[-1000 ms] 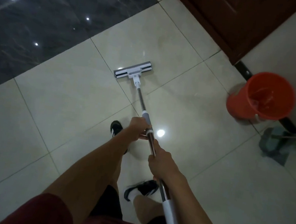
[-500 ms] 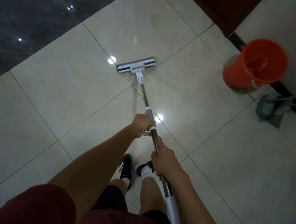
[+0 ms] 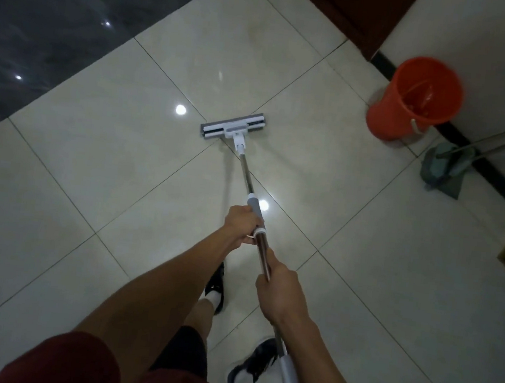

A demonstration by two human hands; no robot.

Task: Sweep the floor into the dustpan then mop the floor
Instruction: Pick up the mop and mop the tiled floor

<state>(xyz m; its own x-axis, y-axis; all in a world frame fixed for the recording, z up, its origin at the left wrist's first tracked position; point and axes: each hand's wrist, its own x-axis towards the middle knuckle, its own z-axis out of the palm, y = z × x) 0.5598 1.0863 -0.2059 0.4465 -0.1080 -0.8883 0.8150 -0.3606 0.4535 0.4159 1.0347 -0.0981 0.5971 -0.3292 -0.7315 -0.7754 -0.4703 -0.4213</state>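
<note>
Mop head (image 3: 232, 126): 12 o'clock from left hand (image 3: 241, 225), nearer; right hand (image 3: 276, 290) behind; both grips clasp the pole (image 3: 247, 173).

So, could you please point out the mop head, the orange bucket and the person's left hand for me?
mop head (image 3: 232, 127): head view, on the white middle bracket.
orange bucket (image 3: 387, 112): head view, on its outer wall.
left hand (image 3: 241, 224): head view, on the knuckles round the pole.

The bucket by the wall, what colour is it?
Orange-red. The bucket shows plainly in the head view, standing on the floor by the wall.
</note>
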